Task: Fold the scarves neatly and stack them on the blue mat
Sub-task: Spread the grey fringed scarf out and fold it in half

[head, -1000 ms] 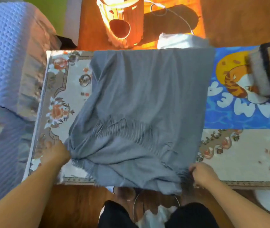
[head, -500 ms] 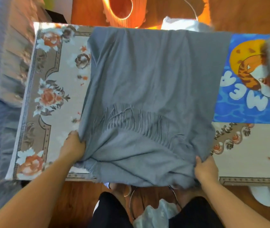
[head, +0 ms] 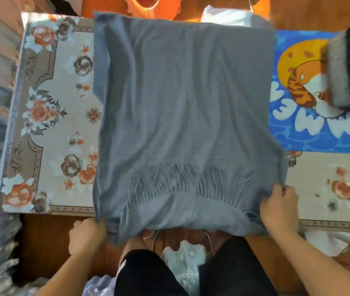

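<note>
Head view showed the left hand and right hand each pinching a near corner of the grey scarf, which lay spread over the floral cloth. Beyond, to the right, its edge overlapped the blue mat, where a folded scarf rested.

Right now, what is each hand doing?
Left hand: closed on the grey scarf, at its near left corner.
Right hand: closed on the scarf's near right corner.
</note>
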A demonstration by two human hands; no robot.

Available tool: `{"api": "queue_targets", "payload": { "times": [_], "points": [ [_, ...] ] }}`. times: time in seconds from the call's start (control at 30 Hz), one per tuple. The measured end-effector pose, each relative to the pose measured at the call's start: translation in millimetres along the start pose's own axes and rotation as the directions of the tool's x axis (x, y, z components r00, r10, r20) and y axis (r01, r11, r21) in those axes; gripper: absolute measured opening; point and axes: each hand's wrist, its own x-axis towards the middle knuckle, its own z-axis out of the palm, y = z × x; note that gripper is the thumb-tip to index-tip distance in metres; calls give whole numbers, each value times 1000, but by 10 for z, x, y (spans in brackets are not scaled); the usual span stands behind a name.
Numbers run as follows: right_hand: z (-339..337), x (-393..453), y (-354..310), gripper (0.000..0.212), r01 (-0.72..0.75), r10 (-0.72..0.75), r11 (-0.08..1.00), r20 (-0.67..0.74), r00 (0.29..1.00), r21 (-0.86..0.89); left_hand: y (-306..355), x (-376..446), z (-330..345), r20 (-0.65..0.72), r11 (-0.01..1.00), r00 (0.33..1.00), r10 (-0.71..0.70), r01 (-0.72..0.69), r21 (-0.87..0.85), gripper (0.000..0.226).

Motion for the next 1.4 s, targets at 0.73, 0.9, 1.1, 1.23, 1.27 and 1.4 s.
{"api": "queue_targets", "payload": {
  "times": [0.73,0.9,1.1,1.23,1.27,1.4],
  "points": [
    [-146,-759,-977,27,10,-34,997,292,956,82,954,-1439,-2165,120,-222,923,364,212,-952,25],
    [-1615,124,-854,32,-200,188,972,102,977,125,1212,-985,-2573,164,-89,934,318,202,-975,23],
    [-4582,604,-1891,32,169,4,922,-447,895,348,2408,-1185,-4534,-255,-521,823,507,57,-852,16],
    [-5865,79,-2225,30,449,64,769,-753,655,456,2602,-1863,-5558,-617,-766,607,501,-22,-643,25],
    [-5959,-4,-2225,31,470,38,767,-763,646,437,2558,-1988,-5602,-636,-766,597,489,-54,-641,26],
    [-5676,-97,-2020,26,446,-60,841,-766,640,307,2224,-2008,-5226,-546,-643,711,443,-172,-746,22]
  ]
}}
